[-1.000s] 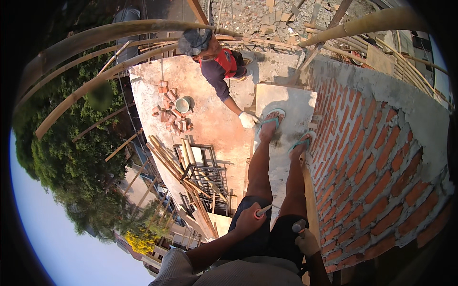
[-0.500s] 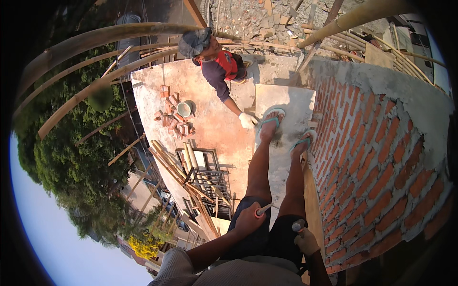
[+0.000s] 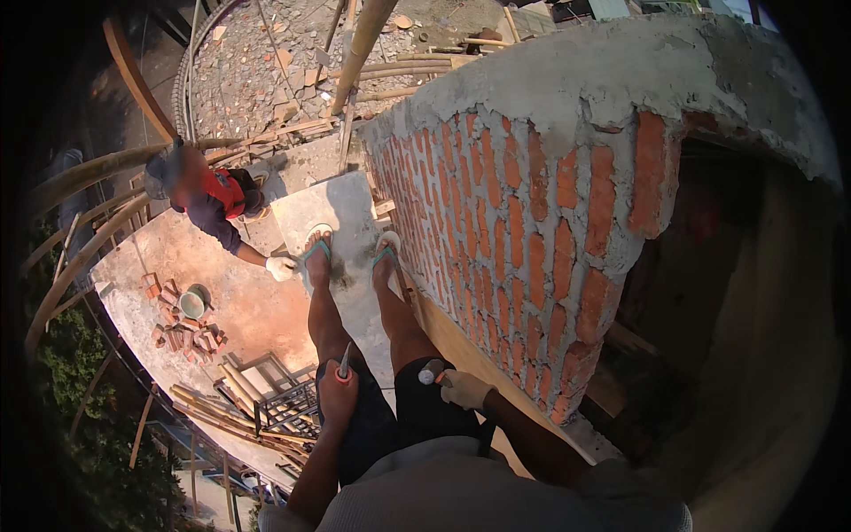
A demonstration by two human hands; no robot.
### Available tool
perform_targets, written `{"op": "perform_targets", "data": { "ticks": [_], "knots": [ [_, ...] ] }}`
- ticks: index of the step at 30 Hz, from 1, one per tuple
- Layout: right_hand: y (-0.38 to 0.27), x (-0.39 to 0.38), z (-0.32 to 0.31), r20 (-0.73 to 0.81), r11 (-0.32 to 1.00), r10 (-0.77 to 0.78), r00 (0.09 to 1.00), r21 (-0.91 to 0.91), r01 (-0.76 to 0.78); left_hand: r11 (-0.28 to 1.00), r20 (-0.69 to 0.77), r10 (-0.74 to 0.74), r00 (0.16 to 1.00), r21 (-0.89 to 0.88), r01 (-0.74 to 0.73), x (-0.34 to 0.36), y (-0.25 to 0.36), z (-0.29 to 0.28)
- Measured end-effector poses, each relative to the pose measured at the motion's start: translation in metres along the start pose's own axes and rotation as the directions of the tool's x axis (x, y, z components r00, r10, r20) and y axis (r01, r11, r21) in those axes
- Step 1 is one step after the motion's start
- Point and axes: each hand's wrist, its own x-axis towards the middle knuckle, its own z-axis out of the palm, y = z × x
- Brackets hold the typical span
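Note:
My left hand (image 3: pixel 338 396) is bare and wrapped round a pointed metal chisel (image 3: pixel 345 358), held upright over my left thigh; a reddish part shows at the grip. My right hand (image 3: pixel 466 388) wears a pale work glove and grips a hammer (image 3: pixel 428 376) by my right thigh. The hammer's round metal face shows, while most of its handle is hidden. To the right of both hands rises a brick wall (image 3: pixel 517 257) with grey mortar joints and a rough, partly plastered top. My feet, in flip-flops, stand on a grey board (image 3: pixel 346 206).
A co-worker (image 3: pixel 217 199) crouches at the left, a white-gloved hand (image 3: pixel 281 268) near my left foot. Broken bricks (image 3: pixel 177 324) surround a bucket (image 3: pixel 191 304). Metal frames and bamboo poles (image 3: pixel 257 395) lie lower left. Beyond the wall's broken end is a dark opening (image 3: pixel 691 293); bamboo scaffolding (image 3: pixel 363 53) stands ahead.
My view has swung right, so the wall fills more of it and the co-worker sits farther left. Chisel and hammer stay in my hands; the chisel's tip now points upward.

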Motion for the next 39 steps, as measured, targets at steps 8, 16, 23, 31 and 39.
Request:
{"op": "perform_targets", "data": {
  "ticks": [8, 16, 23, 31, 39],
  "knots": [
    [-0.012, -0.022, 0.003, -0.416, 0.982, -0.125, 0.901, -0.181, 0.053, 0.960, -0.048, 0.276, 0.960, 0.071, -0.272, 0.051, 0.028, -0.020],
    [-0.003, -0.055, 0.036, -0.738, 0.936, -0.255, 0.625, -0.028, 0.350, 0.703, 0.117, 0.690, 0.714, 0.128, -0.700, 0.097, 0.051, -0.048],
    [0.047, -0.031, 0.044, -0.707, 0.968, -0.229, 0.669, -0.093, 0.233, 0.883, 0.692, 0.459, 0.557, -0.286, -0.373, 0.067, 0.166, -0.035],
    [0.122, -0.014, 0.061, -0.677, 0.965, -0.220, 0.703, -0.048, 0.256, 0.654, 0.751, 0.572, 0.329, -0.660, 0.369, 0.025, 0.319, 0.077],
    [0.148, -0.043, 0.072, -0.712, 0.942, -0.198, 0.673, 0.052, 0.332, 0.584, 0.830, 0.488, 0.268, -0.539, 0.607, 0.039, 0.363, 0.110]
  ]
}}
